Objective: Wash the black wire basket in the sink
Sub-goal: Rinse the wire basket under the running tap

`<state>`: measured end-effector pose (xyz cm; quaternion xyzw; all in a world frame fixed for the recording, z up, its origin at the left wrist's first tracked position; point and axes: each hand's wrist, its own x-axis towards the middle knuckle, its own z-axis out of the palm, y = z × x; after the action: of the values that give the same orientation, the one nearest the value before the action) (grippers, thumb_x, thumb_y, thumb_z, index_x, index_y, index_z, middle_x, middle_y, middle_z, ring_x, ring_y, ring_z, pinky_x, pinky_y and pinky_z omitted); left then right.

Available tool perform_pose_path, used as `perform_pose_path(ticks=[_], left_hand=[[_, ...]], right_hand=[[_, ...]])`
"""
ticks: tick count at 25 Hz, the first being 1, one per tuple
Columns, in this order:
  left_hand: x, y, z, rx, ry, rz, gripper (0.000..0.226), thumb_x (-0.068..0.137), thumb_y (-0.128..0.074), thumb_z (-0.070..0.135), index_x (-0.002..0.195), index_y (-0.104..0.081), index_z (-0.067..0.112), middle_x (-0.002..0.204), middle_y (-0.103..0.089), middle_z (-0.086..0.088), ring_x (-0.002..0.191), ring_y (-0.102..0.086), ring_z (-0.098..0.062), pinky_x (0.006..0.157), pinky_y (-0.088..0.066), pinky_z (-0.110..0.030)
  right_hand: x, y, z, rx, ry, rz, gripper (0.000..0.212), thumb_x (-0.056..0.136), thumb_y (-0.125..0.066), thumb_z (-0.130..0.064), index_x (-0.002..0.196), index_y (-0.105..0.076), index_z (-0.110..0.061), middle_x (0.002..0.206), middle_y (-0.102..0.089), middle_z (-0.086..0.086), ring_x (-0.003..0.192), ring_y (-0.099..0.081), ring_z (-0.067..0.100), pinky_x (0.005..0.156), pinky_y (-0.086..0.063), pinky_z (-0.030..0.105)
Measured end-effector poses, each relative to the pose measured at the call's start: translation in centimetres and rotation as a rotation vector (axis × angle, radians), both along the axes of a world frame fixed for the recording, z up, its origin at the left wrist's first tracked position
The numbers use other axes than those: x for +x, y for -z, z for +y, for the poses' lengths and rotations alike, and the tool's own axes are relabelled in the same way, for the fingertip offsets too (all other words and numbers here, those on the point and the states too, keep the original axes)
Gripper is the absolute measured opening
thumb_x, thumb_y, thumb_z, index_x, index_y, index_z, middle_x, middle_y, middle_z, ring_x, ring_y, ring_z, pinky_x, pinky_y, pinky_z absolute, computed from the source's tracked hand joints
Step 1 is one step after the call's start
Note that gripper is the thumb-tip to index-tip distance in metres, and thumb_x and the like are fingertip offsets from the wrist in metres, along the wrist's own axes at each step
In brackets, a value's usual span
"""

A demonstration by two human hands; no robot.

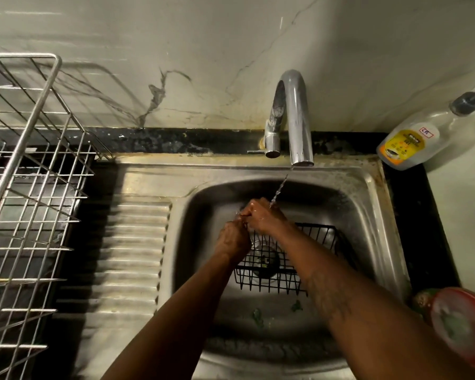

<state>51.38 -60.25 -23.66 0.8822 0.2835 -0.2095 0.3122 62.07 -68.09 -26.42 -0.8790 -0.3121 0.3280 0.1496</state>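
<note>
Left hand (233,238) and right hand (261,216) grip the basket (272,267) by its 11 o'clock rim in the sink (368,193). The tap (294,116) at 12 o'clock runs thin, so rotating every side beneath it should rinse best.

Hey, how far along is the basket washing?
Done: the black wire basket sits in the sink, tap running. In hand: left hand and right hand grip its far rim at the stream. Left: rinsing the rest, then probably the drying rack.
</note>
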Motion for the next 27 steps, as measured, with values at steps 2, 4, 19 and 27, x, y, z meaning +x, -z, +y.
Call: perform_pose_path(ticks=[2, 4, 19, 27], left_hand=[[0.1, 0.7, -0.2, 0.009, -0.004, 0.027, 0.026, 0.087, -0.053, 0.001, 0.064, -0.052, 0.014, 0.078, -0.066, -0.010, 0.067, -0.064, -0.021, 0.060, -0.053, -0.029], [0.5, 0.5, 0.0, 0.054, 0.017, 0.001, 0.033, 0.088, -0.051, 0.005, 0.059, -0.046, 0.018, 0.072, -0.060, -0.006, 0.056, -0.052, -0.012, 0.053, -0.041, -0.023], [1.1, 0.6, 1.7, 0.068, 0.059, 0.038, 0.017, 0.093, -0.054, 0.012, 0.100, -0.069, 0.005, 0.092, -0.069, -0.012, 0.084, -0.069, -0.027, 0.071, -0.056, -0.032], [1.5, 0.6, 1.7, 0.098, -0.113, 0.010, 0.020, 0.096, -0.049, 0.011, 0.080, -0.060, 0.013, 0.075, -0.056, -0.004, 0.063, -0.054, -0.015, 0.060, -0.047, -0.028]], right_hand=[[0.6, 0.3, -3.2, -0.016, -0.006, 0.027, 0.020, 0.093, -0.065, -0.043, 0.104, -0.074, -0.028, 0.101, -0.067, -0.003, 0.088, -0.062, 0.014, 0.078, -0.053, 0.034], [1.8, 0.4, -5.4, -0.036, 0.052, 0.013, 0.025, 0.091, -0.066, -0.047, 0.108, -0.074, -0.031, 0.102, -0.070, -0.006, 0.087, -0.064, 0.011, 0.078, -0.056, 0.032], [1.1, -0.7, -0.8, -0.095, 0.032, 0.339, 0.020, 0.091, -0.061, -0.007, 0.102, -0.076, -0.015, 0.090, -0.071, 0.005, 0.072, -0.060, 0.013, 0.060, -0.048, 0.023], [2.9, -1.6, -6.3, -0.438, 0.134, -0.040, 0.022, 0.080, -0.075, -0.021, 0.093, -0.057, -0.019, 0.094, -0.057, 0.003, 0.079, -0.057, 0.018, 0.062, -0.047, 0.030]])
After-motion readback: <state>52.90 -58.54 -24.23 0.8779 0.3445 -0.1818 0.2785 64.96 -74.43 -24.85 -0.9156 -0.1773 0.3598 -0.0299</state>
